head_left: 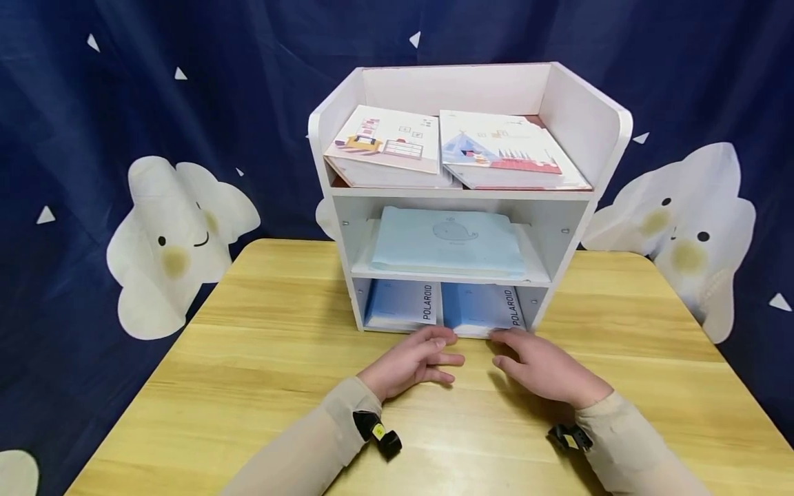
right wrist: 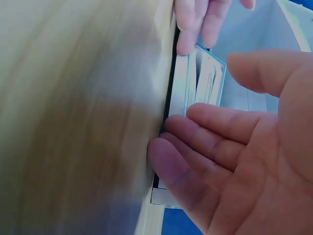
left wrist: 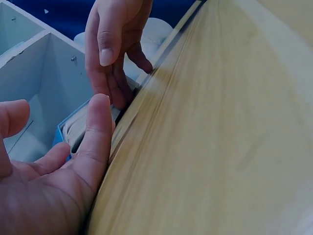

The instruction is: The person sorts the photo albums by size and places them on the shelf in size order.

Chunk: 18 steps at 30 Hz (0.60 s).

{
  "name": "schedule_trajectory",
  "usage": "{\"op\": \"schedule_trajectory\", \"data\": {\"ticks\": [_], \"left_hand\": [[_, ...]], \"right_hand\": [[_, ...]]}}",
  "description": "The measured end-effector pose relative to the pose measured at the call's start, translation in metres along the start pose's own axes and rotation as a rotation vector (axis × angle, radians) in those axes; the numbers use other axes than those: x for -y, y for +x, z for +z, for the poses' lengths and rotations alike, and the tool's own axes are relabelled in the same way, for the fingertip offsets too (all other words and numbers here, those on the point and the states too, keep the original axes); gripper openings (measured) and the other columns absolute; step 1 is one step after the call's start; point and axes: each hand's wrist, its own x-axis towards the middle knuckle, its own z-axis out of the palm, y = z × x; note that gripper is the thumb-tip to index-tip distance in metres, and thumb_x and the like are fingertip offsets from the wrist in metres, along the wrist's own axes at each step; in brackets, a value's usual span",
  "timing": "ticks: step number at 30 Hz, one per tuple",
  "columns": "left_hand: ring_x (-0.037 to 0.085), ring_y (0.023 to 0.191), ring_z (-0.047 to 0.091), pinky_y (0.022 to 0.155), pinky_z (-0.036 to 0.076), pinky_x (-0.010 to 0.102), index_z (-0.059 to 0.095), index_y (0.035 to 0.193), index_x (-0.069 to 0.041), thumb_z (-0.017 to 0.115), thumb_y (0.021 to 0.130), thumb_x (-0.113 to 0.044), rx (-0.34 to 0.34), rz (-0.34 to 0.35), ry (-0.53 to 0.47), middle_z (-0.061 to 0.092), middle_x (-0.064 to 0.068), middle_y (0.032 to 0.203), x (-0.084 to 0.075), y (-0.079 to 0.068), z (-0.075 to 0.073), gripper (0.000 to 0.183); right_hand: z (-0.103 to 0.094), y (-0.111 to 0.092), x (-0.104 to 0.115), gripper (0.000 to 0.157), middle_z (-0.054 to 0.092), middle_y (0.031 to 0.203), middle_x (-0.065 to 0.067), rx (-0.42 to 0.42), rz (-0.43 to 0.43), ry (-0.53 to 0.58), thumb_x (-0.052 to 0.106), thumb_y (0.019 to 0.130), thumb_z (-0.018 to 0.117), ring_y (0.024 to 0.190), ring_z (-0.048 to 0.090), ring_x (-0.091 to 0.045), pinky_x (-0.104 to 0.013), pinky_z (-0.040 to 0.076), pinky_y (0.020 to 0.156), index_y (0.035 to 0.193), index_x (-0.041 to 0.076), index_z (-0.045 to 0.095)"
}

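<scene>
Two blue albums lettered POLAROID lie side by side on the lowest level of a white shelf unit (head_left: 583, 227): a left album (head_left: 400, 300) and a right album (head_left: 480, 304). My left hand (head_left: 412, 362) is at the bottom front of the unit, its fingers spread and loosely bent, with nothing in its grasp. My right hand (head_left: 552, 368) is at the front of the right album, fingertips by the bottom edge of the unit. In the right wrist view its fingers (right wrist: 210, 142) lie along that edge, close to the album's page ends (right wrist: 208, 81). Whether they touch the album, I cannot tell.
A pale blue album with a whale drawing (head_left: 453, 241) lies on the middle shelf. Two stacks of illustrated albums, a left stack (head_left: 391, 141) and a right stack (head_left: 502, 148), fill the top. The unit stands on a wooden table (head_left: 279, 331) before a dark blue curtain (head_left: 248, 103).
</scene>
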Motion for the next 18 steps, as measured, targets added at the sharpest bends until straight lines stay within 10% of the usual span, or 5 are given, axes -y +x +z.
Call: {"op": "schedule_trajectory", "data": {"ticks": [18], "left_hand": [[0.039, 0.131, 0.052, 0.093, 0.056, 0.045, 0.039, 0.139, 0.008, 0.047, 0.107, -0.012, -0.009, 0.027, -0.038, 0.036, 0.025, 0.151, 0.0016, 0.0003, -0.0055, 0.039]], "right_hand": [[0.0059, 0.0061, 0.0020, 0.037, 0.062, 0.134, -0.012, 0.007, -0.014, -0.050, 0.025, 0.098, 0.066, 0.126, 0.056, -0.033, -0.053, 0.044, 0.105, 0.130, 0.007, 0.066]]}}
